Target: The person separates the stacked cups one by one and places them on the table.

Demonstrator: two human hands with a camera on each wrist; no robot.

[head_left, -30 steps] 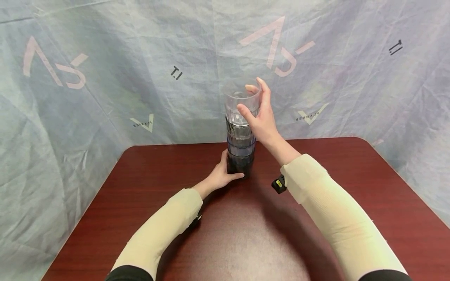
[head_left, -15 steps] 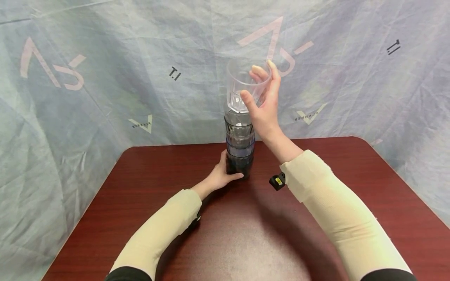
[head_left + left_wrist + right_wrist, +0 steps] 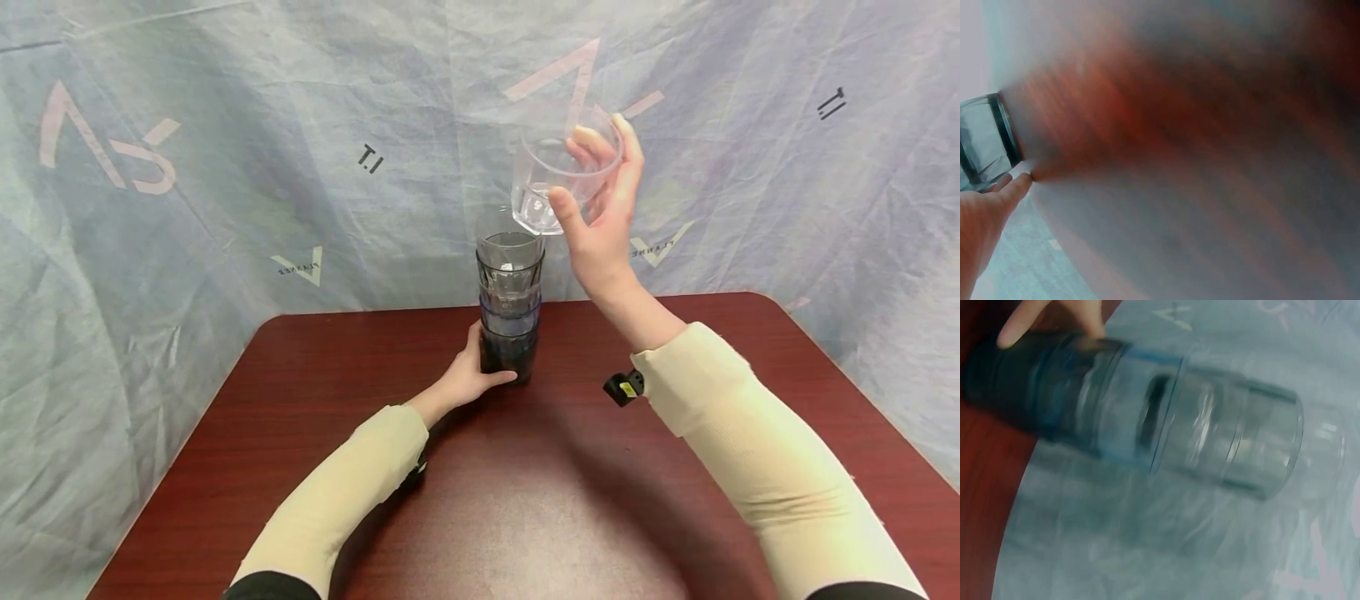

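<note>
A stack of nested tumblers [image 3: 510,287] stands upright on the table, dark at the bottom, bluish in the middle and clear at the top. My left hand [image 3: 463,377] grips its dark base, thumb across the front. In the left wrist view part of that hand [image 3: 988,219] shows beside a dark-rimmed tumbler [image 3: 985,140]. Up and to the right of the stack, my right hand [image 3: 606,233] holds a separate clear tumbler [image 3: 542,196], slightly tilted, thumb in front and fingers behind. The right wrist view shows the stack [image 3: 1141,412] blurred; the right hand is out of that view.
The dark red wooden table [image 3: 360,367] has rounded far corners. Behind it hangs a wrinkled pale grey-blue cloth [image 3: 225,167] with printed letters, close to the table's far edge. A small black camera [image 3: 624,387] is on the right wrist.
My right hand has lifted the clear tumbler off the top of the stack and carried it up and to the right. The left hand stays at the base.
</note>
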